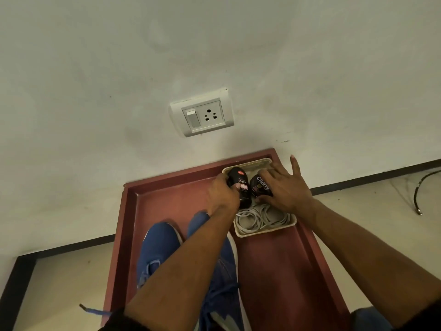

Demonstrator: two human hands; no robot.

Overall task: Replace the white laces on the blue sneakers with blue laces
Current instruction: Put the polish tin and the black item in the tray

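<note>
Two blue sneakers [160, 247] lie side by side on a red-brown table [274, 271], threaded with blue laces; one lace end [95, 311] hangs off the left edge. A cream tray [262, 231] at the far right holds coiled white laces [257, 217], a black Cherry polish bottle [242, 185] and a round Cherry polish tin [261, 185]. My left hand [223, 194] is closed around the bottle. My right hand [286, 185] rests on the tin with its fingers spread. My left forearm covers much of the right sneaker.
A white wall stands just behind the table, with a switch and socket plate [202, 114]. A beige floor lies on both sides of the table. A dark cable [420, 187] trails on the floor at the far right.
</note>
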